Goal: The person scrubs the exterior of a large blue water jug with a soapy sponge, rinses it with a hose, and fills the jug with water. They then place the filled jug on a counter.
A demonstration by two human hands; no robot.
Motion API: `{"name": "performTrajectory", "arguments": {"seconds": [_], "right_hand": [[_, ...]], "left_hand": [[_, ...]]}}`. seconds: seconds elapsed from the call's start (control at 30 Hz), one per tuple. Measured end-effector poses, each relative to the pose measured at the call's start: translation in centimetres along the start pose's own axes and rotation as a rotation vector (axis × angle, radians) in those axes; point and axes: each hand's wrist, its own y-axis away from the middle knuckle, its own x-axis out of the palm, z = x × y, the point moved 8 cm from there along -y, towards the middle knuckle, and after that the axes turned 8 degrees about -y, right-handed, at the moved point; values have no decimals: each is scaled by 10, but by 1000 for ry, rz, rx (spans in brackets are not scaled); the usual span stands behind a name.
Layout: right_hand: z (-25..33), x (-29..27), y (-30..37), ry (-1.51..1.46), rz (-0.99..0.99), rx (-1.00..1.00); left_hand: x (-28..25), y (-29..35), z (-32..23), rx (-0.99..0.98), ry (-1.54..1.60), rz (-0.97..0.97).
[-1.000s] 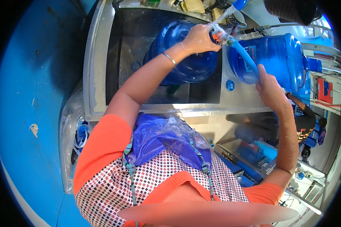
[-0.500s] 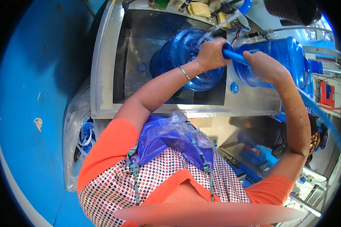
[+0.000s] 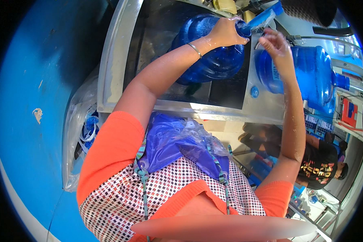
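One big blue water jug (image 3: 222,64) lies tilted in the dark sink basin (image 3: 151,44), its neck (image 3: 243,29) turned toward the upper right. My left hand (image 3: 224,33) is closed around that neck, a thin bracelet (image 3: 195,50) at the wrist. Just past the mouth slants a blue tube (image 3: 266,18), with clear water splashing along it; whether it touches the rim I can't tell. My right hand (image 3: 279,50) is raised near it, fingers loosely curled and parted, with nothing visible in them. Just beyond that wrist, a second blue jug (image 3: 310,70) lies on its side on the metal counter (image 3: 266,109), neck pointing right. Between the basin and it sits a small blue cap (image 3: 254,92). A yellow block (image 3: 226,5) rests at the far edge, my purple-blue apron (image 3: 163,141) hangs by the near one, and off to the right is another person (image 3: 318,161) in a dark shirt.
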Motion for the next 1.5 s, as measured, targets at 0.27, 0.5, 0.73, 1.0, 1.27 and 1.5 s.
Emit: {"name": "performTrajectory", "arguments": {"seconds": [0.27, 0.5, 0.73, 1.0, 1.27, 1.5], "right_hand": [[-15, 30, -42, -736, -405, -208], [6, 43, -49, -1107, -349, -230], [7, 57, -74, -1158, -255, -225], [-13, 45, -110, -1162, -279, -213], [11, 43, -76, -1158, 119, -141], [-33, 19, -100, -1099, -351, -125]], "left_hand": [[-2, -4, 11, -41, 12, 112], [-4, 4, -12, 151, 86, 123], [1, -10, 18, 97, 120, 184], [19, -23, 41, -31, 171, 372], [17, -9, 10, 46, 182, 378], [22, -14, 0, -52, -1, 292]]}}
